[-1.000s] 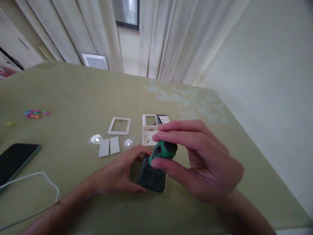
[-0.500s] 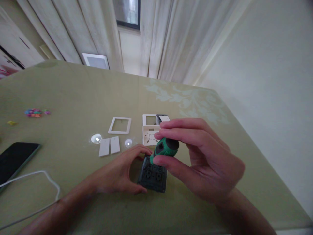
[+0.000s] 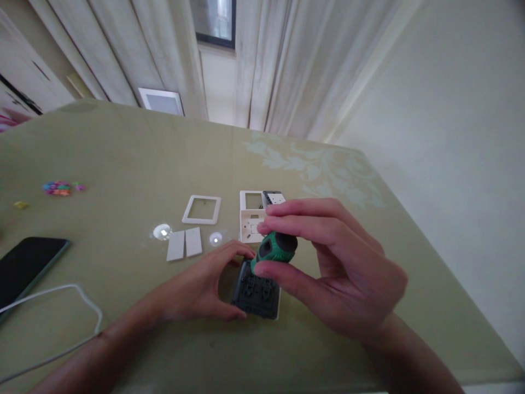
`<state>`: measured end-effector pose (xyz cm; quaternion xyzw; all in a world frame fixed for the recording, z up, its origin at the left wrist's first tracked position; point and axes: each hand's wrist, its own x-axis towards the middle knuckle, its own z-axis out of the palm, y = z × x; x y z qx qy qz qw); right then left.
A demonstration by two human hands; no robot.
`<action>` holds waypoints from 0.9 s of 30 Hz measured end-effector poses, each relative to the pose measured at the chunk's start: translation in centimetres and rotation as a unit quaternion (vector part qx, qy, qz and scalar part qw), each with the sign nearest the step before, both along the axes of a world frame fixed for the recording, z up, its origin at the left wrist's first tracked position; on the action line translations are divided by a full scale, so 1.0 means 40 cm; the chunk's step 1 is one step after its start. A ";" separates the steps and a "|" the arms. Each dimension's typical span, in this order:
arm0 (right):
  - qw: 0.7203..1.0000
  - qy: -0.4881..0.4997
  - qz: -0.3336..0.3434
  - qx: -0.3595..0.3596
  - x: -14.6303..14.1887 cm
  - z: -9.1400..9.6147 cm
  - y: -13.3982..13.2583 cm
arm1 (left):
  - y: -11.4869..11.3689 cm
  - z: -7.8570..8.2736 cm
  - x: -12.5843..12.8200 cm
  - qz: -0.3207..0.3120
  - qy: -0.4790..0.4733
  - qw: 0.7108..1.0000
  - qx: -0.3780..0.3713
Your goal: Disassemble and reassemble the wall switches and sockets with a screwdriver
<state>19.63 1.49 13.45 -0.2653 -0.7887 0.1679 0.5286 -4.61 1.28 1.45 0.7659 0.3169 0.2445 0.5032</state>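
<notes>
A dark square wall switch module [image 3: 256, 295] with a thin pale edge lies on the table, its inner face up. My left hand [image 3: 205, 279] grips it along the left side, thumb at the near corner and fingers at the far one. Above it, my right hand [image 3: 344, 262] holds a short green and black screwdriver [image 3: 276, 247] between thumb and fingers. The screwdriver slants down to the module's far left area; its tip is hidden. Just beyond are a white mounting box [image 3: 248, 225] and a socket panel [image 3: 275, 197], partly covered by my right fingers.
Left of the module lie a white square frame [image 3: 202, 220] and two white rocker covers [image 3: 193, 242]. A phone [image 3: 28, 262] and a white cable [image 3: 84, 298] are at the left. Small colourful pieces [image 3: 57, 189] sit farther back. A wall [image 3: 459, 164] runs along the right.
My right hand and the screwdriver have shifted very slightly left. The module stays in my left hand's grip, nearly unmoved.
</notes>
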 end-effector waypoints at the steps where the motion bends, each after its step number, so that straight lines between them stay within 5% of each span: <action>1: 1.000 -0.003 0.001 0.001 0.000 0.002 0.000 | 0.000 0.000 0.000 0.000 0.000 1.000 0.004; 27: 0.995 -0.089 0.047 0.009 0.014 0.020 -0.013 | 0.005 -0.003 -0.007 -0.002 0.028 1.000 0.007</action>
